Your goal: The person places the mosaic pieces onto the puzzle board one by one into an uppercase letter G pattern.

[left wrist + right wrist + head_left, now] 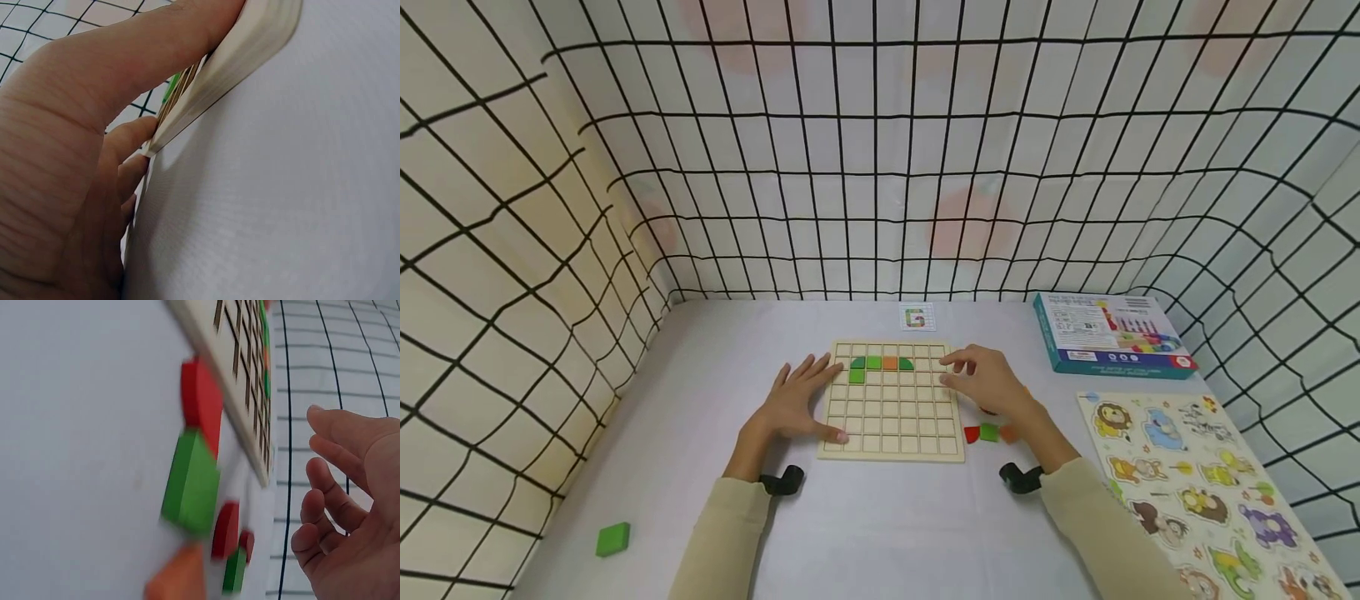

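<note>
Hands at a wooden grid board (891, 404) lying flat on a white table (880, 517), seen from the head camera. Left hand (797, 404) rests at the board's left edge, fingers spread and straight, thumb on the near-left corner; the left wrist view shows the thumb (134, 59) pressed along the board's side. Right hand (988, 382) hovers over the board's right edge, fingers loosely curved; the right wrist view shows them open and holding nothing. Four tiles fill the board's second row, green, green, orange, green (882, 363), with one more green tile (857, 376) below the leftmost. Loose tiles (988, 432), red, green and orange, lie on the table just right of the board's near-right corner, close beneath the right forearm; the right hand is plainly the nearer to them. A stray green tile (613, 538) lies well apart to the left, nearer the left arm. Pattern card (917, 317) sits beyond the board's far edge. Box (1108, 335) and animal puzzle (1202, 483) lie to the right.
</note>
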Motion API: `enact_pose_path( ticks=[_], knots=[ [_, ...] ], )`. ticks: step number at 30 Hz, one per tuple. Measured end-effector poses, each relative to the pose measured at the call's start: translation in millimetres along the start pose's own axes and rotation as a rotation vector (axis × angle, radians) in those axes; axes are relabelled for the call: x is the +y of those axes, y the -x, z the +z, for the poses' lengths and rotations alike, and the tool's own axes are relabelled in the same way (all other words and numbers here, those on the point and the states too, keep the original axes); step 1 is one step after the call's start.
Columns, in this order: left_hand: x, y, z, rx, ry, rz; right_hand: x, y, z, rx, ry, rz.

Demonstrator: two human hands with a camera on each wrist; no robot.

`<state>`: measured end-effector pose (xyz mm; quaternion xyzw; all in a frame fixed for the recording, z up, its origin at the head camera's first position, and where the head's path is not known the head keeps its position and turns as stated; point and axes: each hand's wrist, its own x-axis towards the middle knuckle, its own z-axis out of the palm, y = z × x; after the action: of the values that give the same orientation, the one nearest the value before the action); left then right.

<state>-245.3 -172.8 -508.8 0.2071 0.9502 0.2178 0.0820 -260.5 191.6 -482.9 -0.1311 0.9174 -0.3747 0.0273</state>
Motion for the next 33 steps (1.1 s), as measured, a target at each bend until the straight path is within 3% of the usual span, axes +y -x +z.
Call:
enact_pose_path(
  ticks=[10, 21, 33],
  knots=[
    [0.4, 1.6, -0.1, 0.002, -0.017, -0.007, 41, 25, -36, -0.008, 0.078, 0.12],
    [-1.3, 0.3, 1.6, 0.006, -0.024, -0.001, 72, 47, -53, 0.02, 0.11, 0.104],
    [-1.1, 0.0, 2.1, 0.007, -0.033, -0.002, 82, 62, -62, 0.011, 0.159, 0.095]
  ],
)
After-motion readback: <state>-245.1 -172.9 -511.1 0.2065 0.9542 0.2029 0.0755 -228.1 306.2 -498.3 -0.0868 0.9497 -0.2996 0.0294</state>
